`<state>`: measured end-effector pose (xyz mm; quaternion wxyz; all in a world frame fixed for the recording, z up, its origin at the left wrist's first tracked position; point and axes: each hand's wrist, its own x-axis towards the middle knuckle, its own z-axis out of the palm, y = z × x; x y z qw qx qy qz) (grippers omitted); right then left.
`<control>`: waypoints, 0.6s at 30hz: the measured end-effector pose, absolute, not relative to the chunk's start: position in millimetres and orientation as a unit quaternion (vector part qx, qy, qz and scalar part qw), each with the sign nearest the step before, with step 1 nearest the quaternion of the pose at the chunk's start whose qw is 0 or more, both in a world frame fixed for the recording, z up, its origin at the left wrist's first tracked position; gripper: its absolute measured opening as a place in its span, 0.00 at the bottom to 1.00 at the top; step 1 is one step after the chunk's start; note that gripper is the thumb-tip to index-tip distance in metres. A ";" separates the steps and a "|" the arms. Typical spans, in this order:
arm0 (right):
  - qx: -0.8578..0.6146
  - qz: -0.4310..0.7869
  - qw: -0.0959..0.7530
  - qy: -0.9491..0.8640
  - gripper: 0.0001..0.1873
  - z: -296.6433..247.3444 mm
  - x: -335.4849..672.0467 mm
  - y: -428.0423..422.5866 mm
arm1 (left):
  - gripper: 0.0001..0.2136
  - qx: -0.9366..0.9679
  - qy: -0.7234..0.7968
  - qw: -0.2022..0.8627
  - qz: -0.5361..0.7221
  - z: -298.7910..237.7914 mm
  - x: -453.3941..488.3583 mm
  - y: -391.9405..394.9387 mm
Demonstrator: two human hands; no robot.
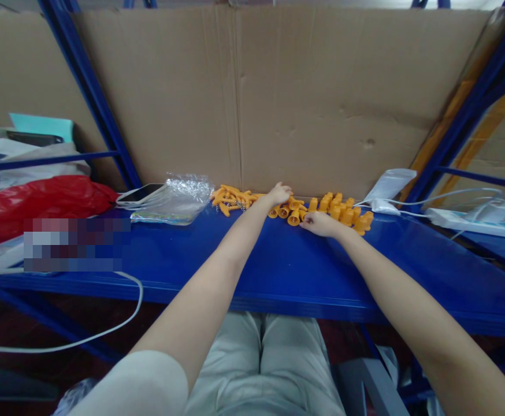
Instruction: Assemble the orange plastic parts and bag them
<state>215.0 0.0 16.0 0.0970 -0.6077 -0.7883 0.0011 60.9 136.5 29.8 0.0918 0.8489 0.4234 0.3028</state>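
Note:
Small orange plastic pieces lie in a row along the back of the blue shelf. In the middle are hollow, bell-shaped orange pieces point(293, 218) with their open ends toward me. My left hand point(279, 193) reaches over the back of these, fingers curled down; what they hold is hidden. Lower and to the right, my right hand point(318, 223) has its fingers closed at the edge of the bell-shaped group, touching one piece. Upright orange pieces point(346, 212) stand just right of it. On the left is a pile of thin orange pieces point(230, 198) with small metal chains.
The blue shelf point(170, 254) backs onto a cardboard wall point(300, 98). A clear plastic bag point(187, 199) and a phone point(146, 193) lie left, beside a red bag point(48, 199). A white pouch point(389, 188) and power strip point(473, 222) lie right. A white cable point(137, 303) hangs at the front left.

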 end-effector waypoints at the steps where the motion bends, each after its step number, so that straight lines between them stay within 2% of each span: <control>1: -0.608 0.003 0.097 -0.788 0.10 16.4 215.7 0.4 | 0.15 0.847 0.442 0.092 0.281 30.1 64.2 133.7; 6: -0.626 -0.006 0.113 -0.772 0.13 17.5 222.6 3.7 | 0.14 0.865 0.446 0.133 0.189 35.9 72.8 117.1; 10: -0.669 -0.020 0.137 -0.730 0.13 16.5 227.6 5.6 | 0.14 0.861 0.437 0.168 0.199 41.9 72.1 110.7; 14: -0.684 -0.018 0.150 -0.714 0.24 14.3 226.7 5.9 | 0.12 0.863 0.424 0.172 0.214 45.7 67.1 106.6; 18: -0.654 -0.003 0.112 -0.748 0.22 12.9 223.5 5.0 | 0.13 0.868 0.423 0.158 0.204 47.8 56.5 98.3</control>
